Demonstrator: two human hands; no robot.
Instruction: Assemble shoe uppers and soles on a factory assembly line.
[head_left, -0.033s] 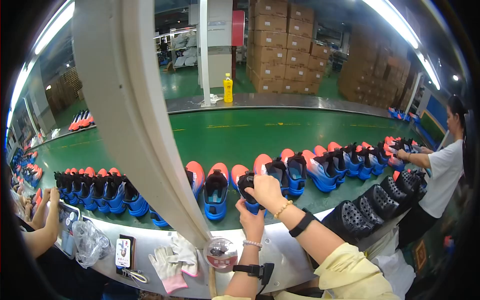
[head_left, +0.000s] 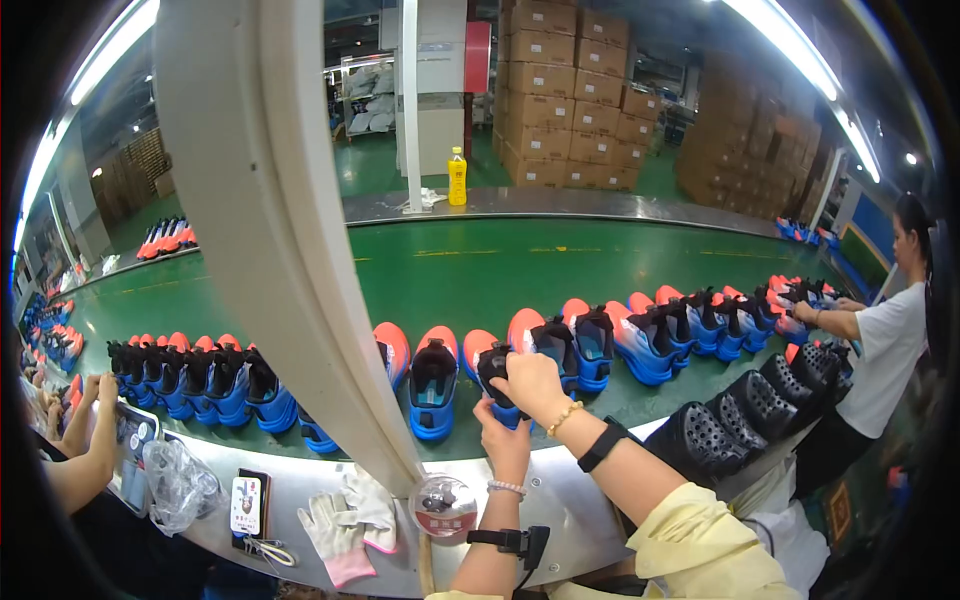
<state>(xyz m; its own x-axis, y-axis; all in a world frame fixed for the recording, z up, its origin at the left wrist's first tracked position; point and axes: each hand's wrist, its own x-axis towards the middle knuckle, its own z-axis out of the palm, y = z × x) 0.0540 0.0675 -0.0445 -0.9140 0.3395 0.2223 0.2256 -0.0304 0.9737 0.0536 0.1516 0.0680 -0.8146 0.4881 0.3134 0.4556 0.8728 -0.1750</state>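
Both my hands are on one sneaker (head_left: 478, 346) with an orange toe, black collar and blue heel, which stands in a row on the green belt. From below, my left hand (head_left: 504, 438) grips its blue heel. My right hand (head_left: 534, 386) is closed over the black collar, thumb toward the opening, and hides much of the shoe. To its left a matching sneaker (head_left: 433, 385) faces away from me, its insole showing. Close on the right stands another sneaker (head_left: 556, 350), partly behind my right hand.
A pale post (head_left: 290, 220) rises in front of the belt (head_left: 480, 270). Gloves (head_left: 345, 525), a round clear container (head_left: 443, 504), a phone (head_left: 248, 503) and a plastic bag (head_left: 182, 485) lie on the metal ledge. Black clogs (head_left: 700, 430) line the right side. Co-workers handle shoes at both ends.
My hands and the sneaker keep their places. The post appears slightly further right in view, and the right-hand co-worker's hands have shifted a little.
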